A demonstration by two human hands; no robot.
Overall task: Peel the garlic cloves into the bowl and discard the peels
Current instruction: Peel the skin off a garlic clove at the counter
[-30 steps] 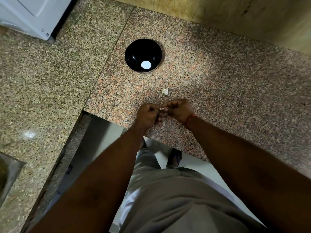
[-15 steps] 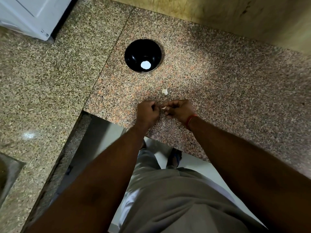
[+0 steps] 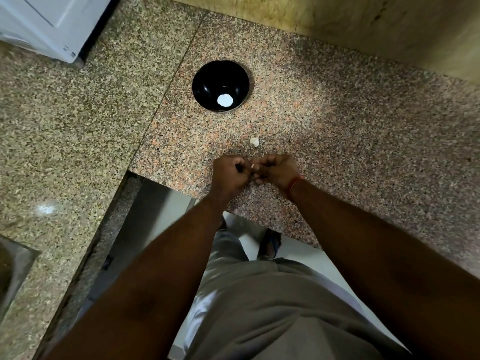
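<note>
A black bowl [image 3: 205,79] stands on the granite counter, with a bright white spot [image 3: 225,100] low inside it. One whitish garlic clove [image 3: 254,141] lies loose on the counter between the bowl and my hands. Both hands are together just above the counter's near edge. My right hand [image 3: 279,170] pinches a small garlic clove [image 3: 252,166], of which only a pale sliver shows between the fingertips. My left hand [image 3: 230,174] is curled with its fingertips at the same clove; its grip is mostly hidden.
The granite counter [image 3: 350,131] runs right and back to a yellowish wall [image 3: 337,19]. A white appliance [image 3: 49,24] stands at the far left. A steel sink corner [image 3: 13,266] shows at the lower left. Below the counter edge are my legs and the floor.
The hands stay in the same spot, with small finger movements on the clove. The pale sliver between the fingertips shows slightly more than before.
</note>
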